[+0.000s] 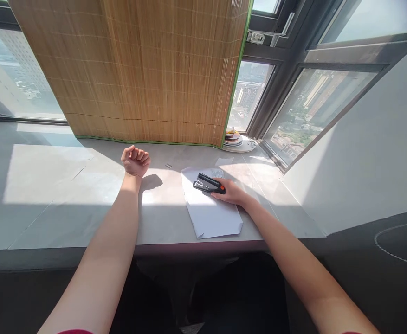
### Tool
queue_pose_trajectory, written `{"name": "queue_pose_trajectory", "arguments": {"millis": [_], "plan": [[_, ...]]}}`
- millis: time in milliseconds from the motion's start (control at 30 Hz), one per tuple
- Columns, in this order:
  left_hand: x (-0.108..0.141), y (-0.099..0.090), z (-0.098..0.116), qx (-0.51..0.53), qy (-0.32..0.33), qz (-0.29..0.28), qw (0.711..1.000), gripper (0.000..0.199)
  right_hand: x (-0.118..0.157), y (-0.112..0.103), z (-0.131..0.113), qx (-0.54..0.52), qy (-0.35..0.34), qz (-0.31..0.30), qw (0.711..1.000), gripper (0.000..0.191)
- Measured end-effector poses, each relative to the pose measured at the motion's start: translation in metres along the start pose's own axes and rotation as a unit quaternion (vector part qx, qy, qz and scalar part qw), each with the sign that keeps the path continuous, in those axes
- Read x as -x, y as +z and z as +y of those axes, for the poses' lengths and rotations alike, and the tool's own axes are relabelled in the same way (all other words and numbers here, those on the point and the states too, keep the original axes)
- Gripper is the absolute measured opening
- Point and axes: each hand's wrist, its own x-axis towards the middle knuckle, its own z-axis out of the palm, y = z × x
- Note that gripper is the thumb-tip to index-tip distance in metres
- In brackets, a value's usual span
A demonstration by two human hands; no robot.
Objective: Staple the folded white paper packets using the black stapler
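Observation:
My right hand [233, 192] grips the rear end of a black stapler [208, 183] with an orange-red spot near its back. The stapler's jaws are apart, and it is over white paper sheets [214, 218] on the pale sill. Faint print shows on a small piece near the paper's top edge. To the left, my left hand [135, 161] is curled into a fist above the sill, its shadow falling beside it. Whatever the fist may hold is hidden by the fingers. Between the hands lie small, thin metallic-looking strips [169, 165], too small to identify surely.
A bamboo blind [147, 69] with green edging hangs in front of me, its bottom close to the sill [50, 222]. Stacked plates [238, 143] stand in the right corner beside the window frame [259, 97]. A pale slip [224, 161] lies behind the paper.

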Motion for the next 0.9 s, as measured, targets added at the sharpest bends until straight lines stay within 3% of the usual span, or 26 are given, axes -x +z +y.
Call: {"name": "queue_pose_trajectory", "arguments": {"millis": [100, 233, 367, 467, 567, 633, 900], "plan": [[0.007, 0.014, -0.010, -0.049, -0.017, -0.060, 0.997, 0.058, -0.003, 0.000, 0.003, -0.004, -0.045, 0.034, 0.998, 0.061], [0.031, 0.041, -0.035, -0.143, -0.076, -0.232, 0.959, 0.052, -0.009, 0.005, 0.003, 0.014, -0.099, 0.085, 0.991, 0.038], [0.053, 0.061, -0.057, -0.285, -0.144, -0.371, 0.872, 0.039, -0.009, 0.003, 0.008, -0.008, -0.108, 0.129, 0.986, 0.030], [0.057, 0.067, -0.063, -0.434, -0.114, -0.439, 0.779, 0.035, -0.008, -0.002, 0.013, -0.033, -0.108, 0.146, 0.983, 0.030], [0.052, 0.066, -0.064, -0.529, -0.048, -0.484, 0.695, 0.033, -0.008, -0.004, 0.017, -0.037, -0.116, 0.138, 0.983, 0.026], [0.049, 0.065, -0.064, -0.548, -0.031, -0.505, 0.666, 0.033, -0.008, -0.004, 0.018, -0.037, -0.125, 0.127, 0.983, 0.024], [0.046, 0.061, -0.068, -0.567, -0.009, -0.501, 0.654, 0.049, -0.012, 0.002, 0.014, -0.021, -0.098, 0.104, 0.990, 0.025]]}}
